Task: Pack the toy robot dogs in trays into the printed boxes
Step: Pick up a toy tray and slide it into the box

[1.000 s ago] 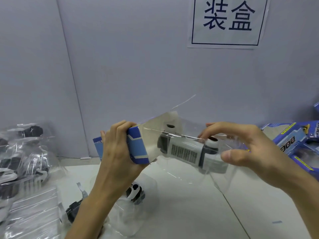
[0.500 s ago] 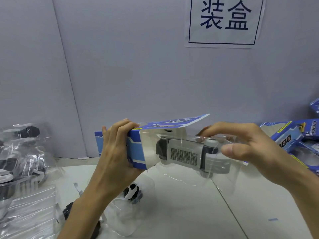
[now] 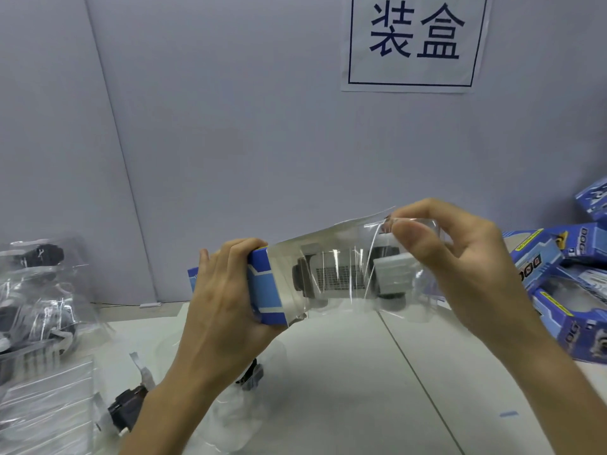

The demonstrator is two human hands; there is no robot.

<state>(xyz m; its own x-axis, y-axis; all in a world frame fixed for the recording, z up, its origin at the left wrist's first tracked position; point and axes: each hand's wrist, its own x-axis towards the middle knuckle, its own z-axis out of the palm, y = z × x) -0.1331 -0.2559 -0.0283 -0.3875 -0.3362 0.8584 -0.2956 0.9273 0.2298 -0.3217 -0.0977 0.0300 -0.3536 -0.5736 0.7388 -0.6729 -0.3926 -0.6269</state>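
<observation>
My left hand (image 3: 223,297) grips the closed end of a blue printed box (image 3: 262,287) held in the air over the white table (image 3: 377,389). Through the box's clear window a grey and white toy robot dog (image 3: 348,274) in its clear tray shows, lying lengthwise. My right hand (image 3: 460,257) pinches the clear edge at the box's open right end between thumb and fingers. Whether it pinches the tray's rim or the box's flap I cannot tell.
Several clear trays with robot dogs (image 3: 36,290) pile at the left. Another tray with a dark dog (image 3: 128,408) lies under my left arm. Several blue printed boxes (image 3: 568,284) stack at the right. A paper sign (image 3: 414,41) hangs on the grey wall.
The box has swung round so that its clear window now faces me. The blue printed top flap has dropped out of sight. My right hand has risen and now pinches the clear edge.
</observation>
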